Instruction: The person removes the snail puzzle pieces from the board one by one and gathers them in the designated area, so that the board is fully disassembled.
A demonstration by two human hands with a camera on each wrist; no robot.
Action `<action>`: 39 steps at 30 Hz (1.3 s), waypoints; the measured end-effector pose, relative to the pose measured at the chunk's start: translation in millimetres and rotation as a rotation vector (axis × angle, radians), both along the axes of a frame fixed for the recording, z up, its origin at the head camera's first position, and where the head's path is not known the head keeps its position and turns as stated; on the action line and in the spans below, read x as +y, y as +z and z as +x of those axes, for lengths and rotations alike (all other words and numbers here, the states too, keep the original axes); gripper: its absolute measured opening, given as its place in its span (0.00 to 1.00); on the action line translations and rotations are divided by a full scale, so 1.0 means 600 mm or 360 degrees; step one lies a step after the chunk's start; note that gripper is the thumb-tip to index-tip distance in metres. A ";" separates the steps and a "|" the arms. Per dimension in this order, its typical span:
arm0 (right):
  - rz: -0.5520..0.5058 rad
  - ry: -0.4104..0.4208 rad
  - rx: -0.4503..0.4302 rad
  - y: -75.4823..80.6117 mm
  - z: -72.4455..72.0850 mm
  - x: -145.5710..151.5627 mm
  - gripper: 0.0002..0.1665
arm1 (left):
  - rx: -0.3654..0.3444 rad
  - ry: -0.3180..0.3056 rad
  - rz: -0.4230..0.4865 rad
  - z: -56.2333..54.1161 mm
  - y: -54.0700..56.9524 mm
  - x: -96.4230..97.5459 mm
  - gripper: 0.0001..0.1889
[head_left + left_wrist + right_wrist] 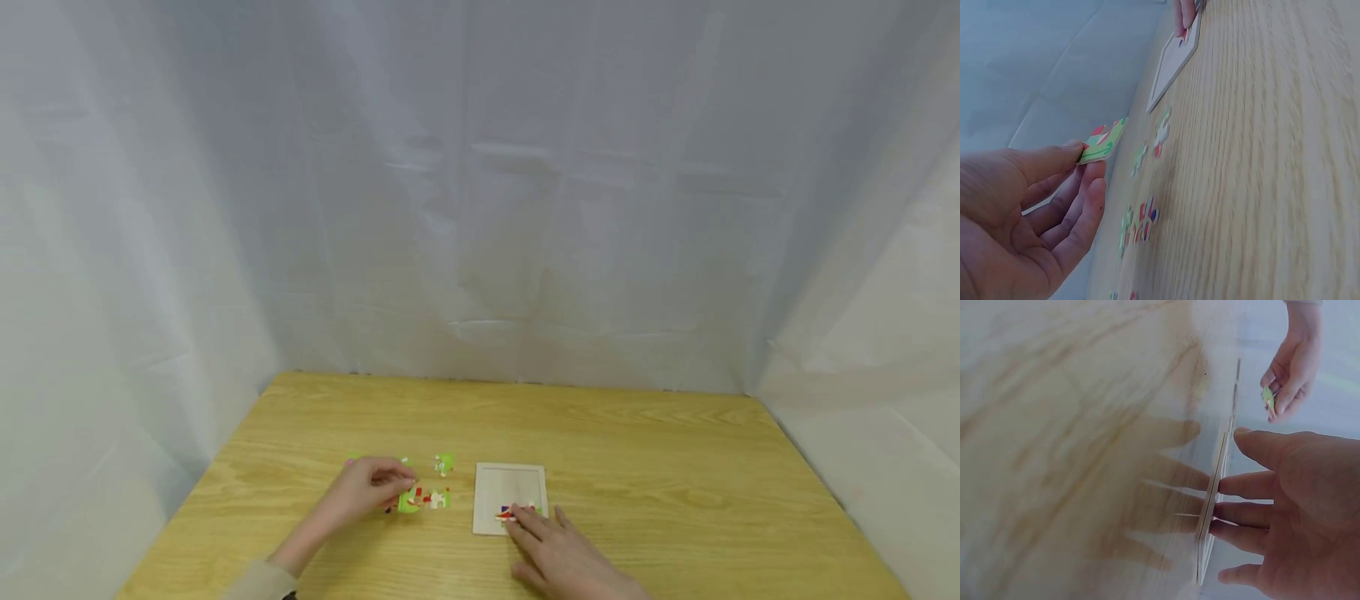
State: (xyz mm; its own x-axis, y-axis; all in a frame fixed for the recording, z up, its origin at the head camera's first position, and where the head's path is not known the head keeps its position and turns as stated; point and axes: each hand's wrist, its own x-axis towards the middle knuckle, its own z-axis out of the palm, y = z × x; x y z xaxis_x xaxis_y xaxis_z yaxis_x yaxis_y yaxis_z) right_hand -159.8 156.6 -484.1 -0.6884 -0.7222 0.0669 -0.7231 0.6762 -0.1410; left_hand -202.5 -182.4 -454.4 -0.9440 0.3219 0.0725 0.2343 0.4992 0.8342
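Note:
My left hand (371, 485) pinches a green, red and white jigsaw piece (1104, 142) between thumb and fingertips, raised above the table in the left wrist view. My right hand (558, 550) lies with its fingers nearly straight over the near right part of a pale wooden puzzle tray (487, 487). Its fingertips rest at a red, white and blue puzzle piece (505, 516) inside the frame and partly hide that corner. From the right wrist view, the fingers reach the tray's edge (1205, 531) with the thumb spread apart.
Several loose jigsaw pieces lie left of the tray, among them a green one (444, 464) and a white and green one (439, 499). My left hand partly covers others. White sheeting (510, 208) hangs behind and beside the wooden table (645, 450).

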 end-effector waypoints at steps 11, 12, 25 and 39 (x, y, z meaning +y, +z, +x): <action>0.0025 -0.0033 -0.0113 -0.001 -0.003 0.001 0.34 | 0.0051 0.0096 -0.0028 0.026 -0.006 -0.058 0.10; 0.0024 -0.0034 -0.0114 -0.001 -0.003 0.001 0.35 | 0.0031 0.0106 -0.0019 0.029 -0.007 -0.063 0.10; -0.0001 -0.0047 -0.0139 0.003 0.000 0.001 0.35 | -0.0127 0.0087 -0.0074 0.064 -0.014 -0.127 0.11; 0.0013 -0.0050 -0.0147 0.003 -0.002 0.000 0.35 | 0.0025 0.0094 -0.0307 0.076 -0.016 -0.147 0.10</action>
State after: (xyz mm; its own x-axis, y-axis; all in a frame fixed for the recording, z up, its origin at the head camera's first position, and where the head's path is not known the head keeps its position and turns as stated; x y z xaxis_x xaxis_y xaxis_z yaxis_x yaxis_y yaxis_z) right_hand -161.1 156.7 -482.2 -0.7138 -0.7004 -0.0038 -0.6856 0.6998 -0.2008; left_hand -156.9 -270.4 -464.0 -0.9608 0.2756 0.0297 0.2123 0.6625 0.7184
